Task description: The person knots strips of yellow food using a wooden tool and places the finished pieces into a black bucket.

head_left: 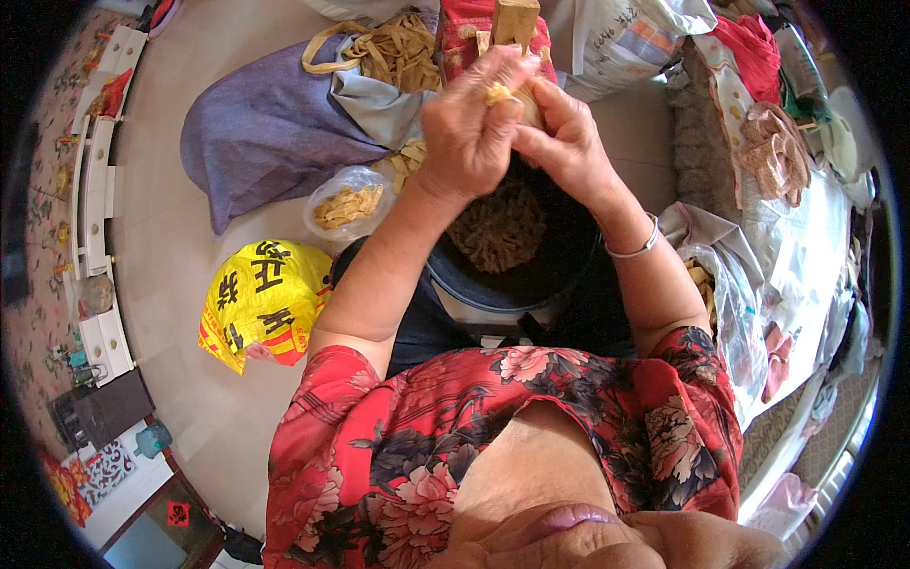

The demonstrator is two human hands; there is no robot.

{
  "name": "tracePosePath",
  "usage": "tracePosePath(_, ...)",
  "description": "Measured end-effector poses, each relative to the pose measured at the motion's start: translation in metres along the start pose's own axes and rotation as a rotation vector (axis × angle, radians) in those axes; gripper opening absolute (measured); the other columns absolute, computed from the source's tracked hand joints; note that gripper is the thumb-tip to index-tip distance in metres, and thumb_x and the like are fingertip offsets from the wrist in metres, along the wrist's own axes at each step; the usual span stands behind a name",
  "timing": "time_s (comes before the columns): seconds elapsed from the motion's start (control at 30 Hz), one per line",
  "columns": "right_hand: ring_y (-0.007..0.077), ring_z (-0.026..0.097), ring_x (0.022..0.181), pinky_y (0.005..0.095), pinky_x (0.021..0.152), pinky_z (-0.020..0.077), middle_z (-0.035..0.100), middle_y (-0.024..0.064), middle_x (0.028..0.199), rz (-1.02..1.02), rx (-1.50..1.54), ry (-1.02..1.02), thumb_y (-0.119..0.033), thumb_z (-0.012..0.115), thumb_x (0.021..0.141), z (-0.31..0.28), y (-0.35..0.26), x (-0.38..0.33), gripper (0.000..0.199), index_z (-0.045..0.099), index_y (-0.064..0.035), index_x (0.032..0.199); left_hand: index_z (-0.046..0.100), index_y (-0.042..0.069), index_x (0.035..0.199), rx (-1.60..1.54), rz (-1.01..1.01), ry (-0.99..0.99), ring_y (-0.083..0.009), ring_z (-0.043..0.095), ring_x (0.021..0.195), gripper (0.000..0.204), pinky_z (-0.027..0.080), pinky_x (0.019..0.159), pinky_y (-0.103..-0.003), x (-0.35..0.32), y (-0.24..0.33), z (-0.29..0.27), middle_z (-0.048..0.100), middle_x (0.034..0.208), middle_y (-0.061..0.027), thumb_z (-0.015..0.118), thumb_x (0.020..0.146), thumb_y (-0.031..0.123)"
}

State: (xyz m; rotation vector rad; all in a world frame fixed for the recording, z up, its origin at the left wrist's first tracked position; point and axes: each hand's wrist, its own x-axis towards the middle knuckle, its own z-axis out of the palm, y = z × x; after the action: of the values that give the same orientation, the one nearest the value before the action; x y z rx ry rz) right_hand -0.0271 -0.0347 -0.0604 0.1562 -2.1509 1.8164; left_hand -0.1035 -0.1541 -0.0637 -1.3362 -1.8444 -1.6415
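My left hand [466,133] is closed, its fingers slightly blurred, with a small crumpled yellow piece [498,93] pinched at thumb and fingertips. Close beside it, my right hand [569,137] is closed too, thumb and fingers pressed together. What it grips is mostly hidden; a pale yellowish patch shows between the hands. Just beyond them, an upright wooden block [515,23] stands against a red patterned cloth [457,47]. Beneath the hands sits a dark round tub [493,302] holding a brown, shaggy heap [498,228].
To the left lies a blue-grey cloth sack [275,123] with tan strips [398,52] spilling from its mouth. Nearer are a clear plastic bag of pale pieces [348,207] and a yellow bag [265,299]. A white sack [630,43] and a cloth-covered seat [806,256] stand right.
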Motion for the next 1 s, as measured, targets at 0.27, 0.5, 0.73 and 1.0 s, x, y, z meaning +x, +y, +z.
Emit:
tracePosePath(0.27, 0.0126, 0.052, 0.052, 0.0286, 0.046, 0.0427, 0.056, 0.006, 0.06, 0.168, -0.043, 0.132, -0.021, 0.05, 0.09, -0.001, 0.005, -0.002, 0.023, 0.06, -0.0011, 0.088, 0.058, -0.006, 0.088, -0.185, -0.588, -0.116, -0.0225, 0.056, 0.094, 0.021, 0.046, 0.08, -0.03, -0.008, -0.006, 0.009, 0.054, 0.115, -0.0171, 0.048, 0.07, -0.004)
tracePosePath(0.5, 0.0067, 0.026, 0.038, 0.0231, 0.037, 0.0238, 0.032, -0.0056, 0.051, 0.82, 1.015, -0.247, -0.024, 0.051, 0.083, -0.028, 0.012, -0.007, 0.022, 0.049, -0.0093, 0.066, 0.052, 0.0, 0.073, 0.063, 0.009, -0.15, -0.026, 0.06, 0.071, 0.012, 0.048, 0.067, -0.031, 0.001, -0.003, 0.005, 0.059, 0.093, -0.0178, 0.046, 0.064, -0.004)
tracePosePath(0.73, 0.0037, 0.042, 0.052, 0.0206, 0.043, 0.0318, 0.049, -0.0033, 0.059, 0.374, -0.103, -0.151, -0.012, 0.063, 0.073, -0.032, -0.01, -0.001, 0.014, 0.06, -0.0012, 0.082, 0.052, 0.001, 0.069, -0.047, -0.389, -0.142, -0.0123, 0.048, 0.05, 0.006, 0.041, 0.048, -0.028, -0.007, 0.003, 0.005, 0.051, 0.054, -0.0072, 0.048, 0.072, 0.003)
tracePosePath(1.0, 0.0033, 0.036, 0.042, 0.0187, 0.038, 0.0257, 0.049, -0.0035, 0.057, 0.434, 0.541, -0.251, -0.002, 0.063, 0.075, -0.045, 0.0, -0.006, 0.019, 0.064, -0.0009, 0.094, 0.054, 0.0, 0.066, -0.236, -0.669, -0.242, -0.0084, 0.05, 0.055, 0.005, 0.042, 0.051, -0.025, -0.003, 0.004, 0.001, 0.055, 0.056, -0.0052, 0.056, 0.07, 0.001)
